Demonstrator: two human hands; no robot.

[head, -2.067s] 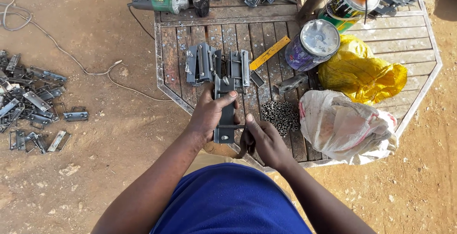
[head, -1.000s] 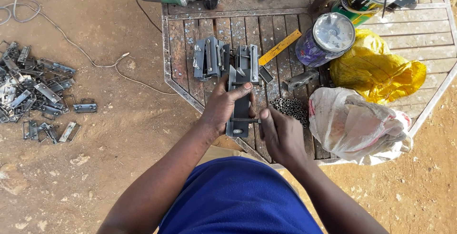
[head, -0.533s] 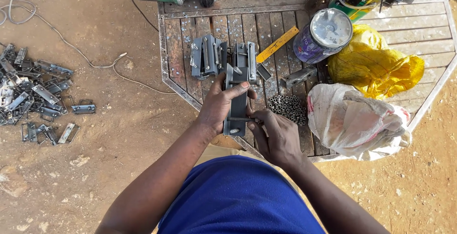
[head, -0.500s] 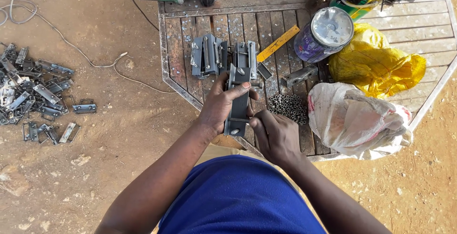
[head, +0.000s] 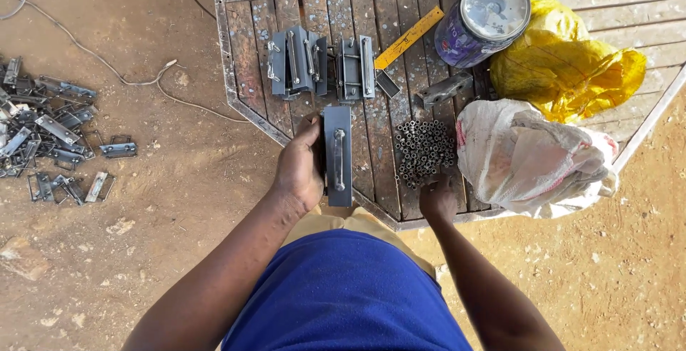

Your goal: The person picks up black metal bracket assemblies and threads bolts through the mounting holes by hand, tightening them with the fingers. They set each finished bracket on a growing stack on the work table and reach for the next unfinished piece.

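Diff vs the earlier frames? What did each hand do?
The right hand let go of the grey metal bolt plate and moved right to the pile of small metal tubes, fingers now at its near edge. The left hand kept its hold on the plate's left side, flat on the wooden table. Stacked plates, tin and bags unchanged.

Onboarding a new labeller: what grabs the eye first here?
The left hand grips a grey metal plate with a bolt-like bar, at the near edge of the wooden table. The right hand reaches into a pile of small metal tubes beside a white bag. A heap of metal parts lies on the dirt at left.
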